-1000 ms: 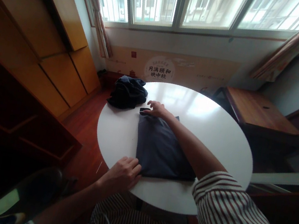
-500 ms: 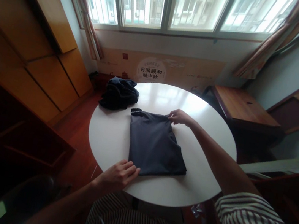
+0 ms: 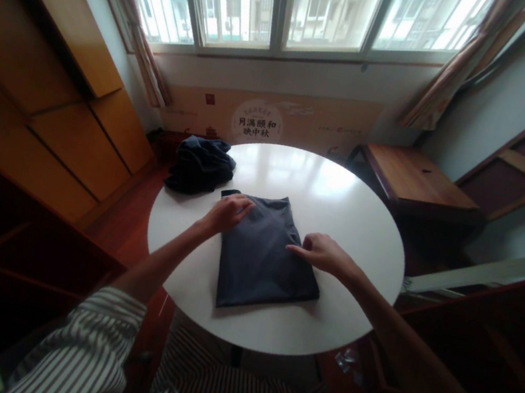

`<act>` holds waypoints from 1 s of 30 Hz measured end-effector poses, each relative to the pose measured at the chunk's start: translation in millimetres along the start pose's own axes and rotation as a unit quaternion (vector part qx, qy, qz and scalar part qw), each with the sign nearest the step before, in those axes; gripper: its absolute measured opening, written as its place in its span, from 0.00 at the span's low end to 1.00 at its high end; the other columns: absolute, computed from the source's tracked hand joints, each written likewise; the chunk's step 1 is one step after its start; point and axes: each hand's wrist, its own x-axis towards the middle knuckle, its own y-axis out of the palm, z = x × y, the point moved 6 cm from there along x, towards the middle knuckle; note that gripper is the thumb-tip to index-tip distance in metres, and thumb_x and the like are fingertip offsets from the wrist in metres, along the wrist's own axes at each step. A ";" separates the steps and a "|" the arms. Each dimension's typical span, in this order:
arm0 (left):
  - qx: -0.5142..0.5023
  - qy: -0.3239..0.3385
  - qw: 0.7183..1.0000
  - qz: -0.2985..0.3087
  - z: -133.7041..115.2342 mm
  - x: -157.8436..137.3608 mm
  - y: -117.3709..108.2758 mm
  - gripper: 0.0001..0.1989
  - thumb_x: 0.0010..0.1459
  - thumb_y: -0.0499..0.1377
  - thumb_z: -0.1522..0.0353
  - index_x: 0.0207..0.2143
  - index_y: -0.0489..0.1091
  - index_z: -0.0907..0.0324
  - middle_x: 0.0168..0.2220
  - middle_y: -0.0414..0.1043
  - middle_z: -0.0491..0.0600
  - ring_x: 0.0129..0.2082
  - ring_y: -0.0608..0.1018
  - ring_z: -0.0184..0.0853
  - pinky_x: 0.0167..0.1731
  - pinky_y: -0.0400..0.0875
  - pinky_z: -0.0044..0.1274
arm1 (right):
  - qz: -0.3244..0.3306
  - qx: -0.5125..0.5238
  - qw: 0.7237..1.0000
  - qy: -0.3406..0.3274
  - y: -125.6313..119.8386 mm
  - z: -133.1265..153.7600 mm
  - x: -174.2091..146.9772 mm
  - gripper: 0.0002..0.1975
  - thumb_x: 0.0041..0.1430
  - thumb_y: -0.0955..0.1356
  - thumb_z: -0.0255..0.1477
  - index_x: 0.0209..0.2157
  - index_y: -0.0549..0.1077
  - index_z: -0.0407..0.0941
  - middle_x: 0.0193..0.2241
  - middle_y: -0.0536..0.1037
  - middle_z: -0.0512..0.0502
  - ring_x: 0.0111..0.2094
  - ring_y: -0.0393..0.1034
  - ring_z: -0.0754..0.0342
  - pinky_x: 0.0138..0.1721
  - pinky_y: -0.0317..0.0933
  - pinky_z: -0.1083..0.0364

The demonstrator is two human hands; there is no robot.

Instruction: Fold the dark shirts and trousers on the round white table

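Dark grey trousers [image 3: 263, 264] lie folded into a flat, roughly rectangular stack on a round white table [image 3: 358, 227]. My left hand [image 3: 231, 211] rests over their upper left part, near the waistband, with its fingers lying against the cloth. Part of the waistband is hidden beneath that hand. At the right edge of the stack is my right hand [image 3: 321, 253], its fingers curled at the edge and its thumb reaching over the fabric. Small creases run through the cloth beside it. Both hands touch the trousers.
A crumpled heap of dark clothing [image 3: 201, 165] sits at the table's far left edge. Behind the table to the right stands a low wooden table [image 3: 421, 174]. Wooden cabinets [image 3: 83, 144] line the left side, and a barred window [image 3: 286, 4] is ahead.
My left hand has gone from the lower left corner up to the upper left part. My right hand has left the top right corner for the right edge, where the protruding cloth is now tucked inward.
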 end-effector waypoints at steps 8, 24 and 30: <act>-0.080 -0.029 0.996 0.016 -6.3 76.0 40.2 0.18 0.65 0.59 0.61 0.53 0.69 0.61 0.53 0.70 0.54 0.48 0.75 0.42 0.47 0.74 0.37 | -0.100 0.134 0.985 -0.050 11.9 -8.7 -45.4 0.22 0.63 0.62 0.42 0.19 0.62 0.46 0.18 0.69 0.48 0.21 0.60 0.56 0.25 0.50 0.55; -0.007 0.065 0.996 0.065 -30.7 26.8 60.3 0.16 0.67 0.55 0.62 0.53 0.71 0.59 0.58 0.67 0.58 0.59 0.69 0.46 0.60 0.61 0.43 | -0.236 0.032 0.959 -0.154 -2.6 21.2 -63.6 0.15 0.66 0.65 0.37 0.47 0.73 0.42 0.43 0.77 0.35 0.43 0.73 0.44 0.45 0.68 0.46; 0.125 0.148 0.959 0.205 -39.3 -106.2 77.7 0.36 0.67 0.49 0.51 0.70 0.47 0.59 0.71 0.45 0.57 0.71 0.49 0.48 0.66 0.45 0.45 | -0.098 -0.045 0.937 -0.331 28.7 38.5 -79.4 0.33 0.58 0.72 0.43 0.61 0.67 0.45 0.60 0.69 0.35 0.61 0.62 0.38 0.62 0.53 0.34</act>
